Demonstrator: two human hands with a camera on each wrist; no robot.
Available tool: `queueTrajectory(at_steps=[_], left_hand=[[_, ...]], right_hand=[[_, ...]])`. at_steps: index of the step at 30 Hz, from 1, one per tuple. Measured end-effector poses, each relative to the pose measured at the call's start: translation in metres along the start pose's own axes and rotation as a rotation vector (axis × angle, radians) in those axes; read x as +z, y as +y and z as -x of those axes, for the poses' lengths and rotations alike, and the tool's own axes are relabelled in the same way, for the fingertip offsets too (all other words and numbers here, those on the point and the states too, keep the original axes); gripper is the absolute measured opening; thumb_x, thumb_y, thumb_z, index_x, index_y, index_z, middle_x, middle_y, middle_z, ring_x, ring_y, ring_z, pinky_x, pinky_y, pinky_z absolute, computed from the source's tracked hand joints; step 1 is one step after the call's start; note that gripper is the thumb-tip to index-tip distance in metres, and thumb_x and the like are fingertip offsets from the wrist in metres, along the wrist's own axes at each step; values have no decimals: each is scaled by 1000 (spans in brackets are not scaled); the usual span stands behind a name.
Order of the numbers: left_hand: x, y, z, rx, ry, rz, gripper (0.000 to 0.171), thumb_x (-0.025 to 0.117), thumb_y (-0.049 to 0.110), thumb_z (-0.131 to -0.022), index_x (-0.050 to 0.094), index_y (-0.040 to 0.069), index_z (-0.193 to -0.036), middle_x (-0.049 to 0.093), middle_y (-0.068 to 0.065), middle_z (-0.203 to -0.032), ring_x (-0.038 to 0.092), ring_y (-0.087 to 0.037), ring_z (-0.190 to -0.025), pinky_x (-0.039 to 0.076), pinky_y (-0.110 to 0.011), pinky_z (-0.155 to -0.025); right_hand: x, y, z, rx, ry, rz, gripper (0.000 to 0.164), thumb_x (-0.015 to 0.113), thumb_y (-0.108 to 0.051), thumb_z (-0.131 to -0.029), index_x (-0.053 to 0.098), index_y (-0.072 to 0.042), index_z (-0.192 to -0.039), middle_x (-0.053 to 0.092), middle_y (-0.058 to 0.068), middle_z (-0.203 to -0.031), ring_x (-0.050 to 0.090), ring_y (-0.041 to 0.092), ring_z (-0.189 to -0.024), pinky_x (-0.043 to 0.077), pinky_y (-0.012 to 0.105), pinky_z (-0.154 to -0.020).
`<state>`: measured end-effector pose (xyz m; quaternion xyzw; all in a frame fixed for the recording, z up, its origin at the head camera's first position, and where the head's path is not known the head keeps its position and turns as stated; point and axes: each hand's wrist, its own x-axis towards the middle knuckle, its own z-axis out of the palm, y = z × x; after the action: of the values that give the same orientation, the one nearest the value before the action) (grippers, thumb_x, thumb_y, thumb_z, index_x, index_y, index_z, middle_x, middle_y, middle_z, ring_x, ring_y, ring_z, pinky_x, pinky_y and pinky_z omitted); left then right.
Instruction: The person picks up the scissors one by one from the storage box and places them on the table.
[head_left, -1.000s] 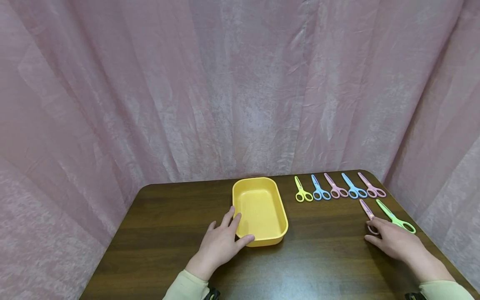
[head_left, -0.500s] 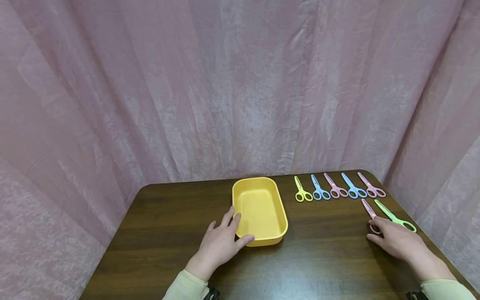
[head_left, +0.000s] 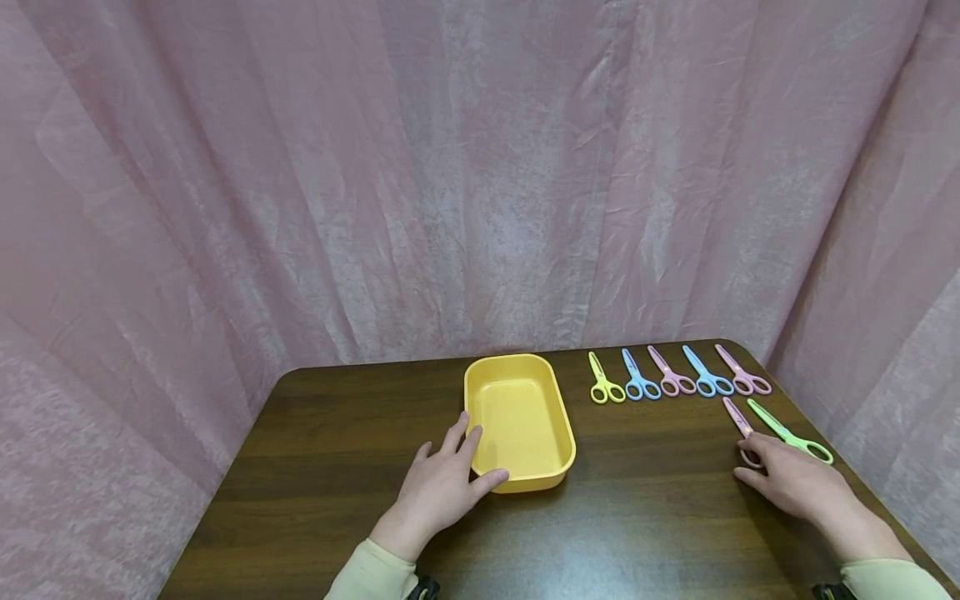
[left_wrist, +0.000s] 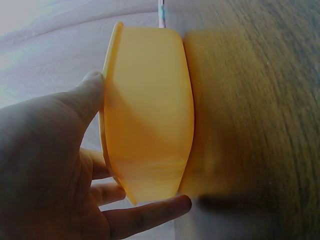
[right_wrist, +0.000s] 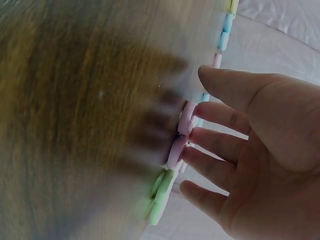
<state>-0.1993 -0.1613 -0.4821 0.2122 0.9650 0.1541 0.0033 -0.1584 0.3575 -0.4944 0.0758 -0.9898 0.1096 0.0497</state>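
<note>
My left hand (head_left: 442, 487) rests at the near left corner of a yellow rectangular tray (head_left: 563, 417). Its thumb lies at the near rim and its other fingers along the left side, loosely extended, as the left wrist view (left_wrist: 147, 100) also shows from the tray's near end. At the right, my right hand (head_left: 795, 479) lies over the handles of pink scissors (head_left: 737, 416). In the right wrist view its fingertips touch the pink handle loops (right_wrist: 186, 119), while the thumb stands apart. Green scissors (head_left: 782, 429) lie just beside that hand.
Along the back right lies a row of scissors: yellow (head_left: 607, 392), blue (head_left: 642, 387), pink (head_left: 677, 384), light blue (head_left: 710, 384) and pink (head_left: 743, 382). The dark wooden table (head_left: 337, 450) has pink curtains (head_left: 480, 183) behind it and at both sides.
My right hand has shifted slightly right, and the pink scissors beneath it moved a little with it. The green scissors' blade end turned slightly left. My left hand and the tray stayed put.
</note>
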Motion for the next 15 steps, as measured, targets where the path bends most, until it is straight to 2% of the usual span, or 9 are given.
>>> queueTrajectory(at_steps=[5,10,15], left_hand=[[1,2,-1,-1,-5,9,92,54,77,-105,51,7,-165,33,-18,-178,72,-37,-126,38,-71,-119],[2,0,-1,-3,-12,2,93,52,78,-105,50,8,-166,31,-17,-178,73,-36,-126,37,-71,-120],[0,-2,-1,-9,-8,9,92,56,75,-105,50,7,-166,32,-18,-178,72,-37,-126,38,-70,-119]], right_hand=[[-2,-2,2,7,5,12,37,90,-22,-92,72,1,-116,73,25,-118,72,48,-111,57,65,-89],[-2,-6,2,8,-2,24,47,88,-24,-94,72,7,-125,66,37,-134,66,59,-121,54,69,-94],[-7,-19,0,2,46,38,50,86,-26,-96,72,5,-133,60,39,-145,62,61,-127,52,71,-98]])
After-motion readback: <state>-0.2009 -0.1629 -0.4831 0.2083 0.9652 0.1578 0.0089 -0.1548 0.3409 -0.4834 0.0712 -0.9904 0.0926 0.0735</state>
